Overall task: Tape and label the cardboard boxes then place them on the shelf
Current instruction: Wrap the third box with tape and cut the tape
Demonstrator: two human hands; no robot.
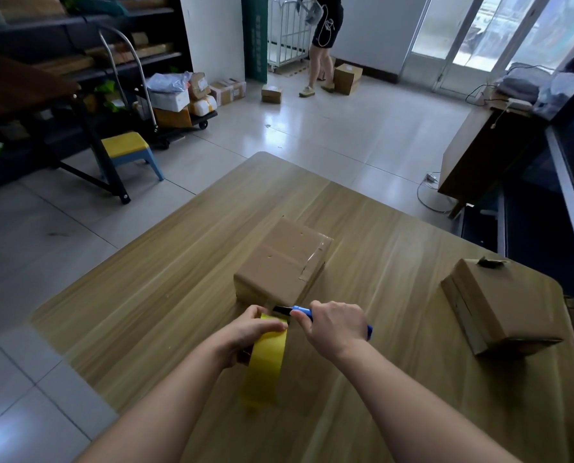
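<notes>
While my left hand (252, 332) grips the yellow tape roll (265, 365) by the box (279, 262), my right hand (335, 329) clutches the blue cutter (295, 309), so next up is probably a clean slice.

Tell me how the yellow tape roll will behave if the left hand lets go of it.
The yellow tape roll stands on edge under the left hand, so it would probably roll or tip flat. Its smooth, glossy face looks slippery. It seems light, since one hand alone steadies it.
</notes>
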